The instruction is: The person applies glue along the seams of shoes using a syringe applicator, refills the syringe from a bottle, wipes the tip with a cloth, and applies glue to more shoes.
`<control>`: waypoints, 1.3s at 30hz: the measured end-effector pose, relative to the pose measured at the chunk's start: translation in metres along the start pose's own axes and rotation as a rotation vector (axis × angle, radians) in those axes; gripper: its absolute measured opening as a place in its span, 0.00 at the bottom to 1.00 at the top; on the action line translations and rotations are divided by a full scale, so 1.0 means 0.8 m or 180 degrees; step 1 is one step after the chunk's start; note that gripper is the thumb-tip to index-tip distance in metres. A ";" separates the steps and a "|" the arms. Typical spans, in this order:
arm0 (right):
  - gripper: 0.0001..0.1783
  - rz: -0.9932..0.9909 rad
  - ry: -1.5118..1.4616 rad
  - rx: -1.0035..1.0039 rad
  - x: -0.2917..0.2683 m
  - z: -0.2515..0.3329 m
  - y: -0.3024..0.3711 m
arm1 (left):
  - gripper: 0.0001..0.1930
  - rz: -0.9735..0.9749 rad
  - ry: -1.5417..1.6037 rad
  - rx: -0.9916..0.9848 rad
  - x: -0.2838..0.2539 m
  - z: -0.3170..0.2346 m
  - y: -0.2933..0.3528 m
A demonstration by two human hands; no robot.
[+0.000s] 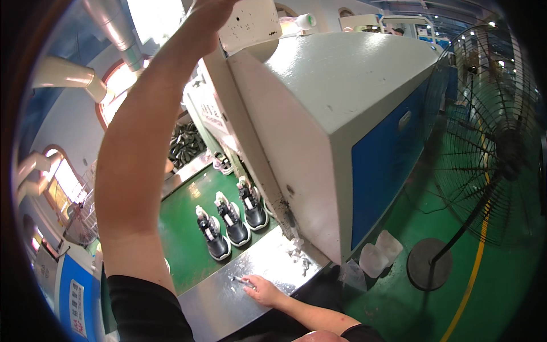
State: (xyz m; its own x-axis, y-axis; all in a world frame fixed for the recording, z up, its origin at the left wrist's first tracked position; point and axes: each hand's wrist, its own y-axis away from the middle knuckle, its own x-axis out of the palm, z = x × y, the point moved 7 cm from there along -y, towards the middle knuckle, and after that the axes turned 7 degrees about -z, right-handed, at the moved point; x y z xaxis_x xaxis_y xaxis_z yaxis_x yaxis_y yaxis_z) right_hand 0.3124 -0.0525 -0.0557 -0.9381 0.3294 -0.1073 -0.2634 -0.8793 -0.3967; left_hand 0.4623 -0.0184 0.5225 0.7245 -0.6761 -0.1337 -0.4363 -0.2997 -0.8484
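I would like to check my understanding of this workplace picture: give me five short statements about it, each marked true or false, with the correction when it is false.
1. Three black shoes stand side by side on the green surface. True.
2. The right hand has a small thin object in its grip. True.
3. Both hands are down at the metal ledge. False: the left hand is raised high, at the picture's top edge.
4. The fan is left of the blue panel. False: the fan is right of the blue panel.
5. The three shoes have black soles. False: their soles are white.
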 end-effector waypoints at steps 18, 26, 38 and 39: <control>0.19 -0.0187 -0.0218 0.0885 -0.027 -0.007 0.008 | 0.57 -0.0684 -0.1098 -0.1671 -0.345 -0.001 0.548; 0.12 -0.0132 0.0210 -0.0916 -0.051 0.155 -0.017 | 0.63 0.0150 -0.1614 -0.1860 -0.352 0.018 0.702; 0.15 0.0170 0.1688 -0.1748 0.012 0.283 -0.065 | 0.60 0.0807 -0.2477 -0.1372 -0.350 0.004 0.757; 0.14 0.0233 0.1730 -0.1727 0.014 0.280 -0.063 | 0.60 0.0826 -0.2460 -0.1389 -0.348 0.004 0.759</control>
State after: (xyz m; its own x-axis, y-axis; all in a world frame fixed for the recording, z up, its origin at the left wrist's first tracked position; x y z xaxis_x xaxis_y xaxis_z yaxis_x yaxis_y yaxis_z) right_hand 0.2647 -0.0813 0.1675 -0.6695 0.5230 -0.5275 0.0738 -0.6597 -0.7479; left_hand -0.0026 -0.0097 0.0432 0.6623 -0.1675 -0.7303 -0.6833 -0.5348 -0.4971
